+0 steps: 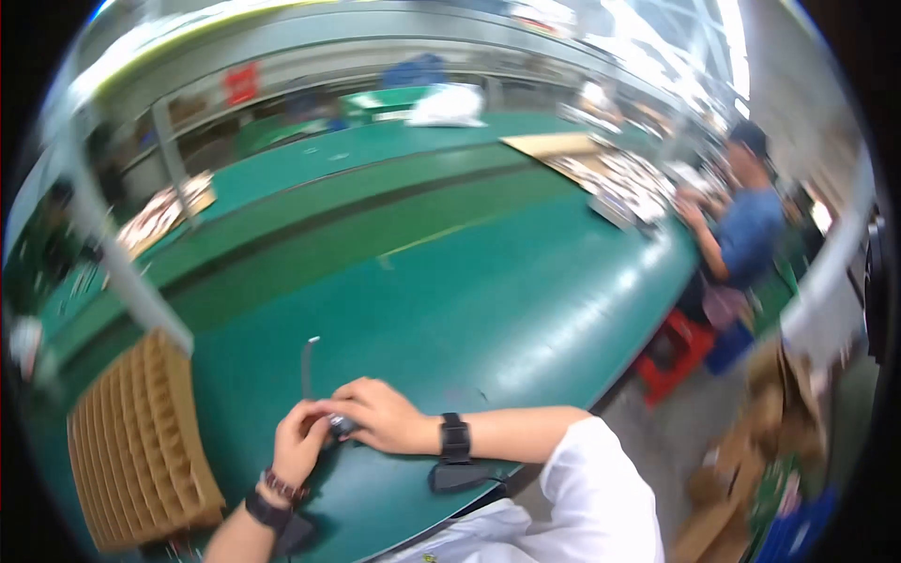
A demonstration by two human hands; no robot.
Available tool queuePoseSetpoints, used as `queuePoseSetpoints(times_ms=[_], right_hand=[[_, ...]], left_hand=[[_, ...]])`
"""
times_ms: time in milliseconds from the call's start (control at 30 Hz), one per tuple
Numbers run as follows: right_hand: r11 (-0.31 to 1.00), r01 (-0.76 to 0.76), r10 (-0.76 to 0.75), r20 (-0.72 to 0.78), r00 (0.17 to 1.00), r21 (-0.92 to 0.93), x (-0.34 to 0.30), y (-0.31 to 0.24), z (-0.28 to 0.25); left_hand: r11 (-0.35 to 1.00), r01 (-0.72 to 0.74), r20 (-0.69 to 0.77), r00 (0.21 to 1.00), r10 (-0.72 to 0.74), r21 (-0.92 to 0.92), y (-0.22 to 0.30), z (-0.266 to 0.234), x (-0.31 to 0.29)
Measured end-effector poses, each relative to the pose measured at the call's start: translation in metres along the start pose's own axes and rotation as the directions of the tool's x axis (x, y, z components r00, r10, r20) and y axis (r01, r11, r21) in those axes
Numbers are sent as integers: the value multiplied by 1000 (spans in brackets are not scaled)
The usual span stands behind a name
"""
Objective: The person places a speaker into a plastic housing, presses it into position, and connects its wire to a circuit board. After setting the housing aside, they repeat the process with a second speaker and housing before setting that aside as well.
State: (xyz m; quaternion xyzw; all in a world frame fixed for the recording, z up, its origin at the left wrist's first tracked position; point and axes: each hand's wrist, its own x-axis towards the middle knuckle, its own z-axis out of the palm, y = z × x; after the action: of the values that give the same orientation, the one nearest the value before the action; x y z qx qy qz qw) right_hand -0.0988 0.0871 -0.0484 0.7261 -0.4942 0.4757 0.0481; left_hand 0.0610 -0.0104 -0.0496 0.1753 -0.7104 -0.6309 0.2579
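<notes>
Part (341, 425), small, dark and shiny, is above the surface (413, 310) close to its near edge. We grasp it between the fingers of the left hand (298, 439) and right hand (383, 418). We see a thin strip (306, 369) beyond; its attachment we cannot tell. Black box (458, 479): near edge. Brown tray (136, 446): left of us.

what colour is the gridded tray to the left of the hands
The tray is tan-brown; it shows in the head view.
</notes>
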Motion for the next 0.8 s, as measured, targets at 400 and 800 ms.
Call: queuePoseSetpoints(times_ms=[400,800], right_hand=[[999,-24,24,-4,1000,-37,-10,7,-6],[943,-99,63,124,990,316,-13,-5,-11]], left_hand=[[997,13,130,991,-22,75,-9,-2,12],[992,117,145,983,-109,-45,-18,-15,1]])
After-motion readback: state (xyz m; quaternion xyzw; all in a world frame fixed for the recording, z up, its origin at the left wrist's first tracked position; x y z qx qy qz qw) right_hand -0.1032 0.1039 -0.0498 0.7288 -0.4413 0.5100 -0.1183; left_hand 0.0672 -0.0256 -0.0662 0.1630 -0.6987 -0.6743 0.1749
